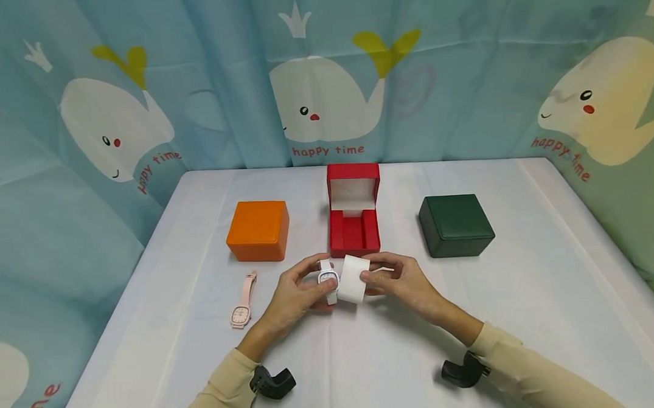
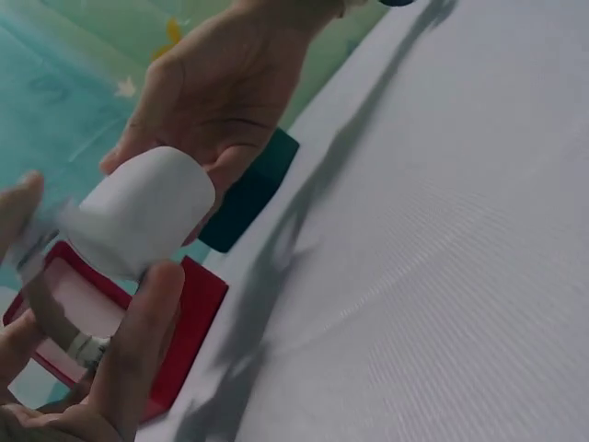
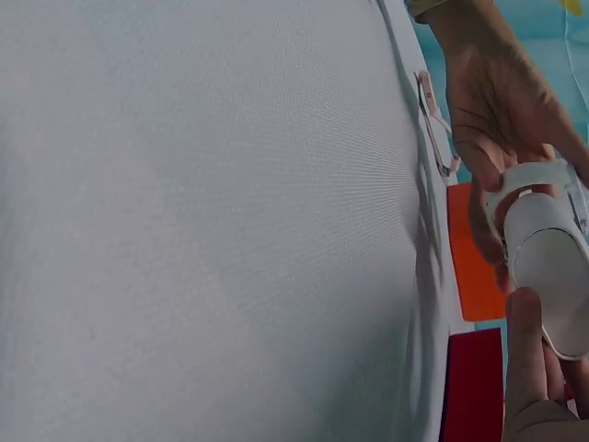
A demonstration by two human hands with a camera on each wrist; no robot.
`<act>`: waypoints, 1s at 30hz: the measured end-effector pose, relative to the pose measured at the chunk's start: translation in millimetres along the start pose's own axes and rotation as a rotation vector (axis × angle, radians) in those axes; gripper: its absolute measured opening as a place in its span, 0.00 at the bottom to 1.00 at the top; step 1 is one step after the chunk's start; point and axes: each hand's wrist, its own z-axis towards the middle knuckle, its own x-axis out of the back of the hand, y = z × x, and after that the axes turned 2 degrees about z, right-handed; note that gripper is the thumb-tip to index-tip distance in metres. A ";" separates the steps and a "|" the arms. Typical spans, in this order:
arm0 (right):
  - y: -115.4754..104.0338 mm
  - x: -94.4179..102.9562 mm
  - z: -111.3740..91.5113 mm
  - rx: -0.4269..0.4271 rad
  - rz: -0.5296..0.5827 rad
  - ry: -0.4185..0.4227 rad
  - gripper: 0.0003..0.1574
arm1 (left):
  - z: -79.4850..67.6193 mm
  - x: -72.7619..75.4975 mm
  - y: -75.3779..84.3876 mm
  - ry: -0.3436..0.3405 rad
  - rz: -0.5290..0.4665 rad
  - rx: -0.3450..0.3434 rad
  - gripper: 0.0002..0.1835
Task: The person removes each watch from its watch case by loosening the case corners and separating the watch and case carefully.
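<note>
My left hand (image 1: 292, 295) holds a white wristwatch (image 1: 328, 278), its thumb near the dial. My right hand (image 1: 404, 281) grips a white, rounded watch cushion (image 1: 354, 280) close beside it. In the right wrist view, one end of the cushion (image 3: 552, 276) sits at the looped strap (image 3: 529, 173), seemingly partly inside it. The left wrist view shows the cushion (image 2: 143, 212) between both hands, with the watch blurred. Just beyond the hands stands an open red watch box (image 1: 353, 171), its lid raised and its inner slot bare.
A closed orange box (image 1: 258, 225) stands to the left of the red one, and a closed dark green box (image 1: 456, 219) to the right. A pink wristwatch (image 1: 243, 311) lies on the white table (image 1: 334, 374) left of my left hand. A whale-print curtain (image 1: 219, 111) hangs behind.
</note>
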 end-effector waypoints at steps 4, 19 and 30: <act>1.5 -1.2 -0.2 -0.004 0.009 0.023 0.27 | 0.2 -0.9 -1.6 0.027 0.052 -0.005 0.26; 6.2 1.4 0.4 -0.023 -0.017 0.025 0.28 | 5.0 -2.6 -1.4 0.048 -0.009 -0.047 0.32; 6.3 4.1 0.7 0.002 -0.047 0.045 0.28 | 5.3 -3.7 -5.5 0.080 0.046 -0.068 0.24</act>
